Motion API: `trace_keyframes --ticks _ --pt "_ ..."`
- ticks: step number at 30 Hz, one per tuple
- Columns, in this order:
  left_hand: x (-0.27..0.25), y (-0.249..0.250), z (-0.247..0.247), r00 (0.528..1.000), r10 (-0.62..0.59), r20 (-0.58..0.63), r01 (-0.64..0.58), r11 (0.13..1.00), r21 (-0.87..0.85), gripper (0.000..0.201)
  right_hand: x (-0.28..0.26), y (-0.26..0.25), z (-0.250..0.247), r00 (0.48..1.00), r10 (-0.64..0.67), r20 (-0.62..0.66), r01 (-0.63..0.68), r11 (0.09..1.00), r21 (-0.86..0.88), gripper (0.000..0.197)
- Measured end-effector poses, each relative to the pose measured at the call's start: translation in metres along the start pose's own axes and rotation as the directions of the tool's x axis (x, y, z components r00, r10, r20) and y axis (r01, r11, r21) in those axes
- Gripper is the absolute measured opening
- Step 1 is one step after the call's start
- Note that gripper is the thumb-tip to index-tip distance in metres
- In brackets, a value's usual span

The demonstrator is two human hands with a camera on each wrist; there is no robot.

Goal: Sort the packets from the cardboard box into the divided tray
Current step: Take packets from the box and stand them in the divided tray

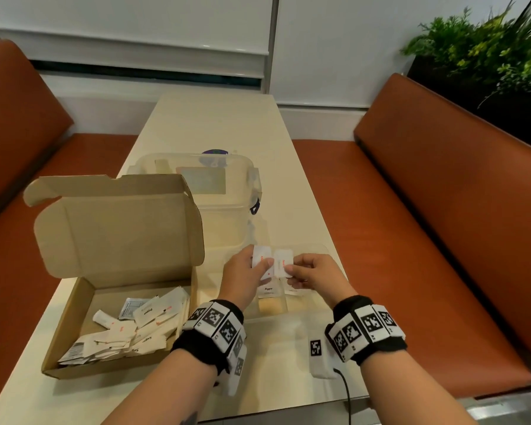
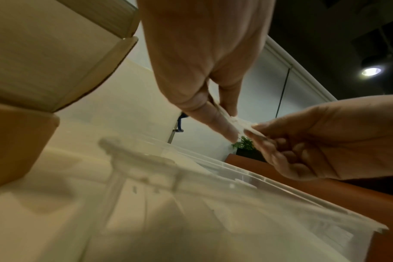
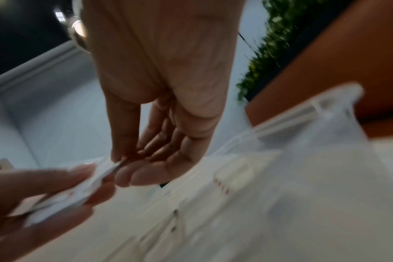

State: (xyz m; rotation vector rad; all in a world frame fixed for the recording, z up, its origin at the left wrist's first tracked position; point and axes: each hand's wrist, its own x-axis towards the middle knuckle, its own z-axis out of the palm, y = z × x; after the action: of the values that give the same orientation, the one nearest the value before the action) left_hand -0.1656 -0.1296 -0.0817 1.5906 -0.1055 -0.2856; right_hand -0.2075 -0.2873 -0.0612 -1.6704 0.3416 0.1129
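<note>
Your wrists, each wrapped in a black band (image 1: 210, 331) carrying black-and-white marker tiles, sit nearest you over the front edge of the cream table (image 1: 215, 124). Just past them, both hands meet above the clear divided tray (image 1: 325, 250), which lies to the right of the cardboard box (image 1: 74, 317).

Your left hand (image 1: 242, 276) pinches a small stack of white packets (image 1: 261, 259) between thumb and fingers; the left wrist view shows the thumb and forefinger pressed on the packets' edge. Your right hand (image 1: 316, 276) pinches a single white packet with red print (image 1: 282, 265) by its right side, thumb on top and fingers curled beneath. The two sets of packets sit side by side, touching or nearly so, held above the tray and not resting in it. The right wrist view is too blurred to read the print.

Below your hands, the tray already holds packets in its compartments, one marked "Pepper" (image 1: 268, 290) directly under your left hand and another white one (image 1: 292, 291) just right of it.

Inside the cardboard box, its lid (image 1: 117, 228) standing open, a loose heap of sachets (image 1: 129, 332) lies against the near and right walls. Behind the box stands a clear lidded storage container (image 1: 227, 191). Orange bench seats (image 1: 426, 210) flank the table, and a green plant (image 1: 485, 47) sits at the far right.
</note>
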Motion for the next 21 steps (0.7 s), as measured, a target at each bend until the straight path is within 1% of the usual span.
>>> trace_keyframes --ticks 3,5,8,11,13,14,16,17,19,21 --pt "0.004 -0.001 -0.003 1.0 -0.001 0.029 0.001 1.0 0.03 0.011 0.002 -0.006 -0.008 0.997 -0.011 0.079 0.031 0.966 -0.257 0.008" --pt "0.004 -0.002 -0.002 0.997 -0.016 0.074 0.013 0.999 0.05 0.014 0.003 -0.009 -0.012 0.995 -0.021 0.098 0.056 0.931 -0.362 0.009" --pt "0.002 -0.006 0.0 0.995 -0.028 0.094 0.021 0.997 0.08 0.02 0.005 -0.011 -0.013 0.995 -0.036 0.098 0.074 0.906 -0.417 0.012" --pt "0.002 -0.01 0.0 0.996 -0.038 0.082 0.031 0.996 0.088 0.018 0.006 -0.01 -0.01 0.994 -0.056 0.092 0.089 0.911 -0.404 0.008" --pt "0.002 -0.011 0.0 0.996 -0.04 0.079 0.034 0.996 0.08 0.017 0.006 -0.009 -0.01 0.995 -0.075 0.063 0.094 0.916 -0.391 0.003" --pt "0.002 -0.012 -0.001 0.997 -0.043 0.069 0.038 0.997 0.07 0.016 0.007 -0.007 -0.011 0.996 -0.09 0.025 0.092 0.907 -0.411 0.005" --pt "0.003 -0.014 -0.004 0.998 -0.062 0.029 0.061 0.998 0.033 0.013 0.011 -0.003 -0.015 0.991 -0.121 -0.065 0.072 0.859 -0.507 0.006" --pt "0.004 -0.015 -0.005 0.997 -0.077 0.013 0.077 0.997 0.01 0.012 0.012 -0.002 -0.018 0.988 -0.128 -0.086 0.057 0.824 -0.563 0.006" --pt "0.005 -0.017 -0.008 0.996 -0.094 -0.002 0.094 0.996 -0.011 0.013 0.015 0.002 -0.021 0.992 -0.108 -0.062 0.04 0.752 -0.658 0.004" --pt "0.004 -0.019 -0.009 0.996 -0.091 -0.008 0.091 0.996 0.003 0.012 0.018 0.006 -0.02 0.998 -0.059 -0.021 0.026 0.689 -0.725 0.004"
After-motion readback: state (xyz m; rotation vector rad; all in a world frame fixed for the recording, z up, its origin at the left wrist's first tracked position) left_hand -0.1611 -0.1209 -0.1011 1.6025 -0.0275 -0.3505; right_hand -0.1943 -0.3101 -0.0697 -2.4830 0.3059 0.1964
